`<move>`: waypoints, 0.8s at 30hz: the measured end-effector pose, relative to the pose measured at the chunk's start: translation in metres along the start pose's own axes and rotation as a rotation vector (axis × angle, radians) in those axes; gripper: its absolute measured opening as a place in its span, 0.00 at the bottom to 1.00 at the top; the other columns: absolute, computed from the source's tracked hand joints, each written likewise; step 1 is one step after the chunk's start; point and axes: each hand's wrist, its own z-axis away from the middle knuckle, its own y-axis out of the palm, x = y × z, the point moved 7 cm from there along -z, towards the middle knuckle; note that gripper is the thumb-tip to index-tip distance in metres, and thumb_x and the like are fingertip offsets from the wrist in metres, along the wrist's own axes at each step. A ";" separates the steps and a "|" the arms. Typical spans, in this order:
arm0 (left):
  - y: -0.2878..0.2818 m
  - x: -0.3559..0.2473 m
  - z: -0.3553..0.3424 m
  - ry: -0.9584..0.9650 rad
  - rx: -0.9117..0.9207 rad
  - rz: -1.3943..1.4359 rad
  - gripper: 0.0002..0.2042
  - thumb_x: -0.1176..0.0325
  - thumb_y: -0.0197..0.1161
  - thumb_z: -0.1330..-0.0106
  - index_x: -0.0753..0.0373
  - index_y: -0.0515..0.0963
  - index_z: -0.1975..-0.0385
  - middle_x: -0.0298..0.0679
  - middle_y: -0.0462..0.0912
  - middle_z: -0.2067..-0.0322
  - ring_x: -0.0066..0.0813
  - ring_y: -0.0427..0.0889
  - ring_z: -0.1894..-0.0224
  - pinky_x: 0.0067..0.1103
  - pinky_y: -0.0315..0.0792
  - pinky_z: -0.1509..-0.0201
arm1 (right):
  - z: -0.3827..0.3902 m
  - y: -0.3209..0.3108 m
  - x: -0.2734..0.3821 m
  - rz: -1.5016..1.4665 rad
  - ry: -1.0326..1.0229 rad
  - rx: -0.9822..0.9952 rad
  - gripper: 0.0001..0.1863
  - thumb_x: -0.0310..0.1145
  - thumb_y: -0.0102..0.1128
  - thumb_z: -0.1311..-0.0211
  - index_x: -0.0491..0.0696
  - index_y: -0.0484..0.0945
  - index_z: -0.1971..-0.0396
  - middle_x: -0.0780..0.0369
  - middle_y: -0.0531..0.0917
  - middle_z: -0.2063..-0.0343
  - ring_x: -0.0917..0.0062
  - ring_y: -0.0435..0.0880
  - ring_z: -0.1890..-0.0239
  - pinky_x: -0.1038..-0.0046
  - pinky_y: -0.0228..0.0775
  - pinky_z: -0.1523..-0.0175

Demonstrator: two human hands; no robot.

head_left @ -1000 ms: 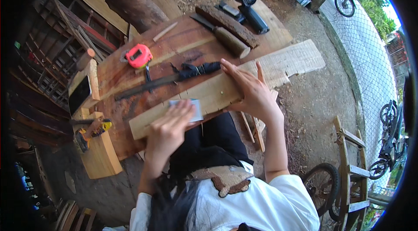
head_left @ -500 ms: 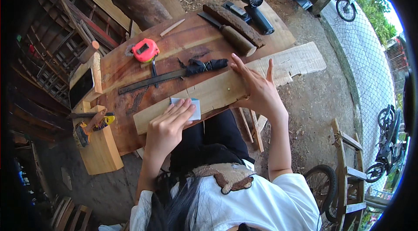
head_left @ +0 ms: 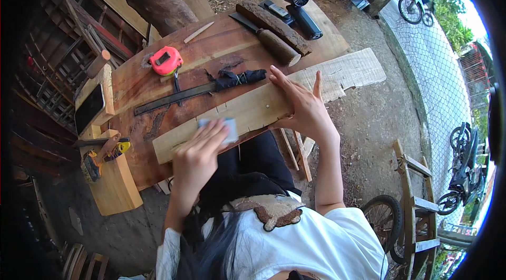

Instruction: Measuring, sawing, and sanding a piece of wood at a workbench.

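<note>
A long pale wooden board [head_left: 253,113] lies slantwise along the near edge of the table, its right end reaching past the tabletop. Blurred by motion, my left hand [head_left: 195,152] presses a folded grey-white piece of sandpaper [head_left: 230,132] flat on the left part of the board, fingers together over it. Farther right, my right hand [head_left: 310,112] grips the board, its fingers spread on top and around the near edge. Just beyond the board lies a long flat blade [head_left: 179,95] with a black cloth-wrapped handle [head_left: 240,79].
On the wooden table [head_left: 126,87] are a pink tape measure [head_left: 166,60], a thin wooden stick [head_left: 199,32], a wooden-handled knife [head_left: 279,47], a bark strip [head_left: 274,28] and a handheld fan [head_left: 305,19]. A phone [head_left: 89,108] rests at left. A wooden ladder-like frame [head_left: 416,202] stands right.
My left hand and the sandpaper have shifted slightly on the board, and the hand is now blurred. My right hand keeps its grip. The whole view has moved a little.
</note>
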 end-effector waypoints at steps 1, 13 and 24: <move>-0.003 0.004 0.008 0.039 0.017 0.009 0.13 0.75 0.64 0.46 0.62 0.81 0.58 0.41 0.82 0.55 0.34 0.80 0.49 0.28 0.75 0.46 | 0.002 0.000 -0.003 0.006 0.001 -0.015 0.64 0.47 0.76 0.71 0.63 0.45 0.30 0.68 0.72 0.41 0.71 0.66 0.37 0.45 0.11 0.31; 0.020 -0.019 -0.019 0.079 -0.048 0.016 0.11 0.74 0.60 0.43 0.63 0.80 0.59 0.41 0.82 0.55 0.33 0.81 0.50 0.28 0.74 0.45 | -0.006 -0.002 0.003 -0.107 -0.008 -0.008 0.60 0.44 0.77 0.70 0.60 0.52 0.32 0.66 0.71 0.40 0.71 0.66 0.36 0.46 0.11 0.31; 0.003 -0.004 0.000 -0.153 -0.177 -0.181 0.12 0.71 0.62 0.42 0.64 0.79 0.57 0.42 0.82 0.55 0.36 0.81 0.51 0.28 0.75 0.49 | -0.005 -0.005 0.007 -0.095 0.009 -0.022 0.59 0.40 0.77 0.73 0.58 0.55 0.33 0.64 0.73 0.42 0.70 0.67 0.37 0.48 0.14 0.30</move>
